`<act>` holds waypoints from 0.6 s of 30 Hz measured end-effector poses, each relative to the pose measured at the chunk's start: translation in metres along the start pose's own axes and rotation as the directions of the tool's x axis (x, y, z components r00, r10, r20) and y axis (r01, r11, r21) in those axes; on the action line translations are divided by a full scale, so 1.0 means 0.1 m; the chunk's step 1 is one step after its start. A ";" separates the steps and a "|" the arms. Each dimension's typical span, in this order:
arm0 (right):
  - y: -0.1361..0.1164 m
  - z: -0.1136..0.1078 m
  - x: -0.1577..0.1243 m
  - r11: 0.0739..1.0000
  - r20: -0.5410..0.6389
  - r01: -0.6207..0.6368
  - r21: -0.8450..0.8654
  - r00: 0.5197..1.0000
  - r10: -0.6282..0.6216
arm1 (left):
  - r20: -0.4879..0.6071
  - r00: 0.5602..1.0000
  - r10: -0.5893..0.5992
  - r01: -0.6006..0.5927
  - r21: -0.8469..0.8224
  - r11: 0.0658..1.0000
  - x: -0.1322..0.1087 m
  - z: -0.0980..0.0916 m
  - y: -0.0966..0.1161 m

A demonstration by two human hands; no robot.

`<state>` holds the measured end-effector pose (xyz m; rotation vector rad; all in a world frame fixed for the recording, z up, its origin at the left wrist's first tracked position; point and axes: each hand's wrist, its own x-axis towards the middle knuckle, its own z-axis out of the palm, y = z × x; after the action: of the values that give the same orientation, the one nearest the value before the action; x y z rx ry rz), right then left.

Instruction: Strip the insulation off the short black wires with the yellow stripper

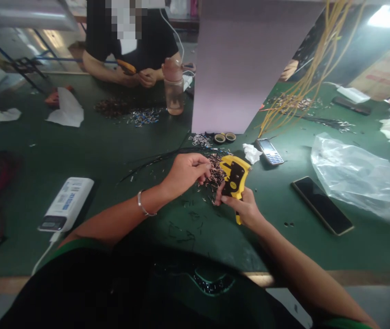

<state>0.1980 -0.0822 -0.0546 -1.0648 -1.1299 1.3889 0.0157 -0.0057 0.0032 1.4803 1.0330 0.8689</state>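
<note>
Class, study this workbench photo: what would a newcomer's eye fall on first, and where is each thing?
The yellow hand tool, held in the right hand near the middle of the green table, stands out most. Just left of it, the left hand curls its fingers over a pile of small metal pieces. Further right lie a black phone and a crumpled clear plastic bag.
</note>
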 end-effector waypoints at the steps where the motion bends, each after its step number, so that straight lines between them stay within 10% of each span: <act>1: -0.01 -0.01 0.00 1.000 0.035 -0.011 0.013 0.999 0.011 | -0.011 1.000 0.000 -0.001 -0.008 1.000 0.02 -0.03 0.01; 18: 0.00 -0.02 -0.05 0.998 0.201 -0.062 0.013 0.978 0.058 | 0.074 0.997 0.030 -0.030 0.006 1.000 0.07 -0.11 0.00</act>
<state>0.2000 -0.0869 -0.0551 -0.9676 -1.2352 1.5796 0.0084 0.0048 0.0047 1.5266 0.9626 0.8263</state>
